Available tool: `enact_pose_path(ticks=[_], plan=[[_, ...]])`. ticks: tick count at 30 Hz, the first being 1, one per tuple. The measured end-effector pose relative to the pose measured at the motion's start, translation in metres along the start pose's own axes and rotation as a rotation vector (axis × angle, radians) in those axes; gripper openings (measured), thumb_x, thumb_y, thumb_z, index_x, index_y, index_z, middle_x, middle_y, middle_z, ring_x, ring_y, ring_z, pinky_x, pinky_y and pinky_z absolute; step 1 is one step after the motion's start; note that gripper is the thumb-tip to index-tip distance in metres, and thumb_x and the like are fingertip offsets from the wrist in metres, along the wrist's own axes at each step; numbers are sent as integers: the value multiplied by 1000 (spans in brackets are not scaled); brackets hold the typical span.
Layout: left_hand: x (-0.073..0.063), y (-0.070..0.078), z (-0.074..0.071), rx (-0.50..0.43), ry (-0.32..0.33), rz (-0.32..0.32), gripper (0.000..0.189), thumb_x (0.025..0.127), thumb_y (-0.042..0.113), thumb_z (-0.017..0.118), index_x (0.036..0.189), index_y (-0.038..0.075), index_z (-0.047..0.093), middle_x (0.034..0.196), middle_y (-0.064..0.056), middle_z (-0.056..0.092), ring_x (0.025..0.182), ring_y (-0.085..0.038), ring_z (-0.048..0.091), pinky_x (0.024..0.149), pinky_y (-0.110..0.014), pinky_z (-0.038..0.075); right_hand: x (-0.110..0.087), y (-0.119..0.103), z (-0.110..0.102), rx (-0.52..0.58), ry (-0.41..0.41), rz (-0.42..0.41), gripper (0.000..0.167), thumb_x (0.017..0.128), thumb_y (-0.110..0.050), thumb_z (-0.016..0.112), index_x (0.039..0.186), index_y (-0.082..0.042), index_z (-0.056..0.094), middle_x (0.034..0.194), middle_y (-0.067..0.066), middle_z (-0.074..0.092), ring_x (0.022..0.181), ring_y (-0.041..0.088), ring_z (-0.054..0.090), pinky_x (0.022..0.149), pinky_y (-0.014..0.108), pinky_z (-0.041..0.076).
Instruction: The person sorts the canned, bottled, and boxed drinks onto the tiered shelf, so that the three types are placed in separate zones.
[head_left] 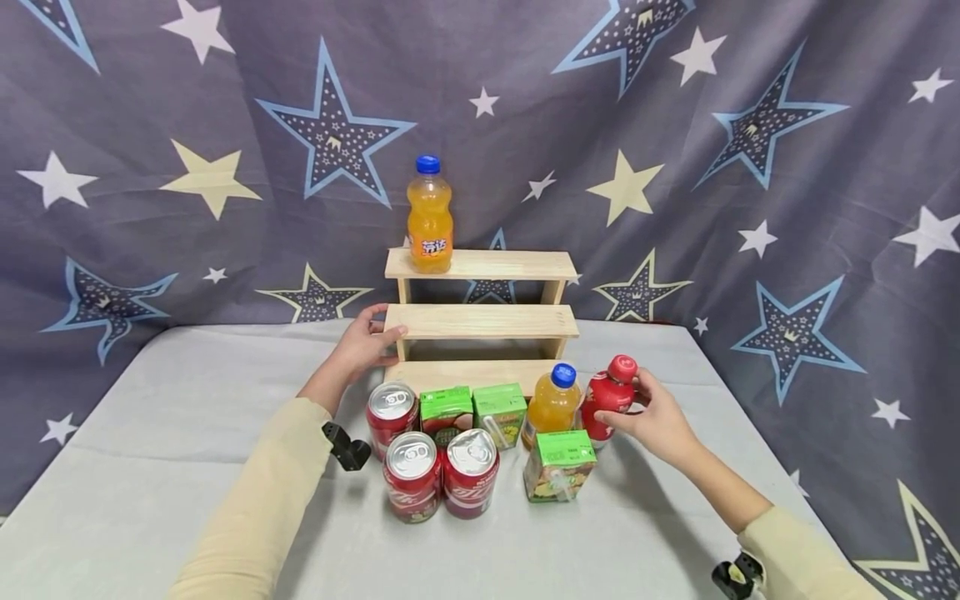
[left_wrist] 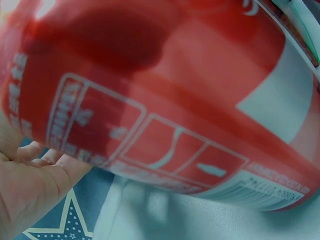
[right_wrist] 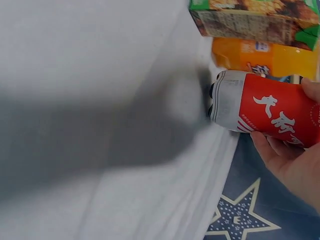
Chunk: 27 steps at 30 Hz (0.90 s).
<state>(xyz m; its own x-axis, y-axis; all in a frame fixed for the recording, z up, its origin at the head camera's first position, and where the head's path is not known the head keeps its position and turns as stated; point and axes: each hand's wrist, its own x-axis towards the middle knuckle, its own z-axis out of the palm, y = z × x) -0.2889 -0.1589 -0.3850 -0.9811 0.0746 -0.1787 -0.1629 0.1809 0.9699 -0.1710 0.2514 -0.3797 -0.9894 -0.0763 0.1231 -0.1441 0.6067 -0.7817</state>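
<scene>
My left hand [head_left: 363, 343] holds the left end of the three-tier wooden shelf [head_left: 480, 321], its thumb over the middle board's edge. In the left wrist view a red soda can [left_wrist: 175, 100] fills most of the picture and hides where that hand [left_wrist: 40, 185] meets the shelf. On the top board stands an orange soda bottle [head_left: 430, 221] with a blue cap. At the right, my right hand [head_left: 656, 419] grips a red bottle [head_left: 606, 396] with a red cap, silvery at its base [right_wrist: 230, 100]. Whether the base touches the table, I cannot tell.
Several red soda cans [head_left: 412, 475] stand before the shelf. Green drink cartons [head_left: 501, 412] are among them, one carton [head_left: 558, 467] nearer the front. A second orange soda bottle [head_left: 553, 404] stands beside the red bottle. A star-patterned curtain [head_left: 480, 125] hangs behind the white-covered table [head_left: 525, 558].
</scene>
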Motion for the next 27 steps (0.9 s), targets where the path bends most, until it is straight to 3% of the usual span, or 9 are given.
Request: enact_pose_path(ticks=[8,17,21,24,27], plan=[[0,2,0,4,-1,-3,66,96,16,52,149,10,13,133,-27,38,114,-35,49,91,-46,54,5,-13,-19,-31,69,-47,62,76,-18,78,127,-3,46,116,19,58,102,34,59,75,13,52],[0,-1,-1,5,1,-8,67,96,17,52,149,10,12,134,-27,38,115,-37,49,91,-47,53,20,-39,-33,-66,90,-62,64,77,-19,77,129,-1,43,115,21,58,104,35,58,76,7,47],[-1,-1,-1,5,-1,-2,67,96,17,53,148,10,13,133,-27,38,115,-36,49,91,-48,53,29,-54,-38,-80,102,-58,66,77,-21,77,130,-2,42,119,20,56,106,35,57,85,28,55],[-1,-1,-1,4,-6,0,67,96,17,53,149,10,12,134,-27,38,115,-37,49,91,-48,53,35,-64,-40,-75,103,-53,69,77,-23,77,132,-3,41,121,20,55,108,35,55,90,48,54],[0,0,0,-3,-11,-3,67,96,17,53,149,11,12,136,-28,37,117,-38,48,93,-49,52,41,-75,-42,-54,101,-55,70,78,-23,77,134,-4,40,123,19,53,109,34,54,92,52,52]])
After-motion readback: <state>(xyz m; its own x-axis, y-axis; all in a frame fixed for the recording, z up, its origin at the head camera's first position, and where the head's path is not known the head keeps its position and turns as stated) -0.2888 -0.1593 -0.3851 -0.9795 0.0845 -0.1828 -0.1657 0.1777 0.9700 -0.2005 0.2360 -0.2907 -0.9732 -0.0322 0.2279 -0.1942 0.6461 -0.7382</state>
